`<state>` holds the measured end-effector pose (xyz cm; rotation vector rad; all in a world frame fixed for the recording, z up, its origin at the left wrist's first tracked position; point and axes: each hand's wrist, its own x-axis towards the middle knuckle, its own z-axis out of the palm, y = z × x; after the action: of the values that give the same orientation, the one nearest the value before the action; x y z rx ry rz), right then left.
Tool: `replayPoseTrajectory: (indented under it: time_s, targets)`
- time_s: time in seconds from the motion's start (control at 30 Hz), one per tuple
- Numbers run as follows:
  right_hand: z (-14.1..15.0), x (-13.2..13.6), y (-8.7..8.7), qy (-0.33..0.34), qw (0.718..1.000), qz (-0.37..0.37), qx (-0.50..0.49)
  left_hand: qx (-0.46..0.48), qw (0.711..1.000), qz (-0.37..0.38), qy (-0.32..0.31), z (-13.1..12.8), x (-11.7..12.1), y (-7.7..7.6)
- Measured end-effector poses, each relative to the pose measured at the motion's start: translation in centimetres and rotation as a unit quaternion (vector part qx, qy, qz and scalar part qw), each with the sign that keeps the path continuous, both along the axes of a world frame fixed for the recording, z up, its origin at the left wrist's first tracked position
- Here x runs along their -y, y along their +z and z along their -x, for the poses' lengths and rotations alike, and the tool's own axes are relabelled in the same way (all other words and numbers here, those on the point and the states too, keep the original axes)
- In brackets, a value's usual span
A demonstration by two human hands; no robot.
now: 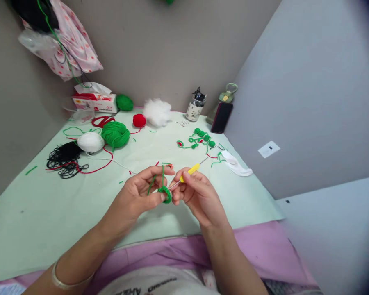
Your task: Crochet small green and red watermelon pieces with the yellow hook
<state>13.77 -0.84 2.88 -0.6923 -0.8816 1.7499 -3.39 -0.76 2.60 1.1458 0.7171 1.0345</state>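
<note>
Pinched between the thumb and fingers of my left hand (144, 188) is a small ring of green crochet work (165, 194). A green strand runs up from it over my raised left forefinger, where a small orange item (169, 166) also sits. My right hand (197, 186) grips a crochet hook (190, 172) by its yellow handle. The hook's thin metal end points down left and reaches the green piece; whether it passes through a stitch is too small to tell. Both hands are close together above the table's front half.
Green (116, 135), white (90, 142) and red yarn balls (139, 120), black yarn (66, 157), and red-handled scissors (103, 121) lie left. White stuffing (158, 112), a pen cup (196, 110) and a phone (222, 117) stand behind. Small green crocheted pieces (199, 138) and white cloth (236, 163) lie right.
</note>
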Motion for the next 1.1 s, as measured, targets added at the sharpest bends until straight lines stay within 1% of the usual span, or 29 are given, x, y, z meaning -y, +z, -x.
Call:
replayPoseTrajectory:
  time_s: [0.1,0.17,0.27,0.33,0.4,0.47,0.5,0.63,0.7,0.77,0.83,0.97,1.03,1.1]
  targets:
    - [0.2,0.8,0.3,-0.088,0.992,-0.070,0.058,-0.048,0.997,-0.028,0.044,-0.2,0.1,0.1]
    - [0.3,1.4,0.5,-0.141,0.978,-0.120,0.099,-0.071,0.994,-0.047,0.068,-0.2,0.2,0.2]
    - [0.6,2.3,0.7,-0.195,0.948,-0.185,0.171,-0.093,0.990,-0.059,0.083,-0.2,0.4,0.3]
    - [0.7,2.8,0.8,-0.220,0.911,-0.246,0.246,-0.100,0.989,-0.057,0.087,-0.1,0.4,0.4]
    - [0.7,3.2,0.8,-0.238,0.858,-0.327,0.316,-0.098,0.990,-0.055,0.090,-0.1,0.4,0.4]
    - [0.7,3.5,0.7,-0.250,0.811,-0.393,0.353,-0.086,0.991,-0.051,0.090,-0.2,0.4,0.4]
    - [0.7,3.5,0.6,-0.257,0.797,-0.412,0.359,-0.076,0.992,-0.045,0.090,-0.2,0.4,0.3]
    - [0.5,3.3,0.1,-0.271,0.765,-0.453,0.368,-0.030,0.995,-0.017,0.090,-0.5,0.6,0.2]
    - [0.5,3.1,-0.2,-0.280,0.743,-0.479,0.374,-0.018,0.996,-0.010,0.086,-0.5,0.7,0.2]
    - [0.5,3.0,-0.6,-0.291,0.721,-0.498,0.384,-0.012,0.997,-0.004,0.079,-0.4,0.9,0.3]
    - [0.6,2.9,-0.9,-0.300,0.707,-0.506,0.393,-0.003,0.998,0.000,0.064,-0.2,0.9,0.5]
    - [0.6,2.6,-1.6,-0.300,0.705,-0.508,0.393,0.004,0.999,0.008,0.031,-0.1,0.9,0.6]
    - [0.6,2.4,-2.0,-0.304,0.704,-0.513,0.387,-0.004,1.000,0.014,0.022,-0.2,0.8,0.6]
    - [0.5,2.3,-2.2,-0.313,0.696,-0.518,0.386,-0.012,1.000,0.013,0.020,-0.3,0.9,0.6]
